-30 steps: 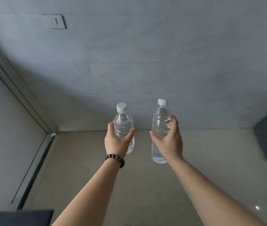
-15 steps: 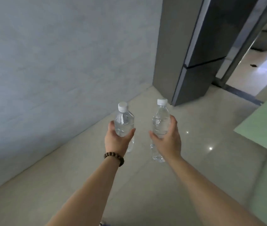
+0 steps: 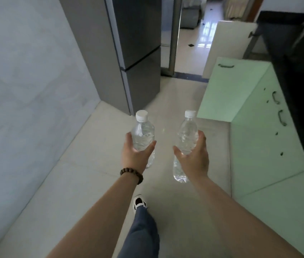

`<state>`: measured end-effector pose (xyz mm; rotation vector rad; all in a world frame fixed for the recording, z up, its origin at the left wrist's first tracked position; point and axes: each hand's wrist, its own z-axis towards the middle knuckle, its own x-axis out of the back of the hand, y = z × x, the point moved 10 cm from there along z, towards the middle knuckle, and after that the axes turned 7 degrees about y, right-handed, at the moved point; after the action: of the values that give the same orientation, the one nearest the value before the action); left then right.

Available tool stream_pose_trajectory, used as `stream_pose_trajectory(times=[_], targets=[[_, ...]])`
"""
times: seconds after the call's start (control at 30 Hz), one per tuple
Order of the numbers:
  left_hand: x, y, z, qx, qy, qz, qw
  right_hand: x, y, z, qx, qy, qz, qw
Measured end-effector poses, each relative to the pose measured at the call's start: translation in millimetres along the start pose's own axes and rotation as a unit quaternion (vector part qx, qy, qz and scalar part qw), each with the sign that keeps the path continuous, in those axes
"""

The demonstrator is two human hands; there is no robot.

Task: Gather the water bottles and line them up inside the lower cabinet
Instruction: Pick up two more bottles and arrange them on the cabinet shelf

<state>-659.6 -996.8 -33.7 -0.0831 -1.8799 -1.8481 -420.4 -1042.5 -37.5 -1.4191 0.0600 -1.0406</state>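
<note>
Bottles upright, apart | left hand (image 3: 134, 155) grips left bottle (image 3: 143, 135) | right hand (image 3: 195, 159) grips right bottle (image 3: 186, 138), fingers probably wrapped behind

I see two clear water bottles, both capped in white and held upright, side by side and apart, above the pale floor. The left bottle (image 3: 143, 135) is full of water. The right bottle (image 3: 186, 144) stands a little taller in view, its base showing. The green lower cabinet (image 3: 259, 131) lies to the right of the right bottle, one door (image 3: 227, 86) swung open.
</note>
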Motion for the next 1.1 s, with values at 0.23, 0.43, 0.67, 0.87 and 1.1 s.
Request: stream_pose_trajectory(times=[0.23, 0.43, 0.67, 0.87, 1.1], targets=[[-90.7, 6.2, 114.3, -0.025, -0.072, 0.02, 0.997, -57.2, 25.9, 103.3, -0.051, 0.031, -0.015, 0.998], [-151.0, 35.3, 247.5, -0.045, -0.105, 0.011, 0.993, -115.7, 9.0, 220.1, -0.065, 0.057, -0.021, 0.996], [-239.1, 76.6, 361.5, -0.065, -0.133, -0.003, 0.989, -148.0, 5.6, 343.9, -0.075, 0.09, -0.025, 0.993], [-339.9, 103.5, 446.9, -0.071, -0.157, -0.024, 0.985, -190.9, 23.6, 467.9, -0.057, 0.091, -0.041, 0.993], [-478.5, 172.1, 563.5, -0.104, -0.171, -0.019, 0.98, -226.5, 43.0, 650.4, -0.054, 0.111, -0.038, 0.992]])
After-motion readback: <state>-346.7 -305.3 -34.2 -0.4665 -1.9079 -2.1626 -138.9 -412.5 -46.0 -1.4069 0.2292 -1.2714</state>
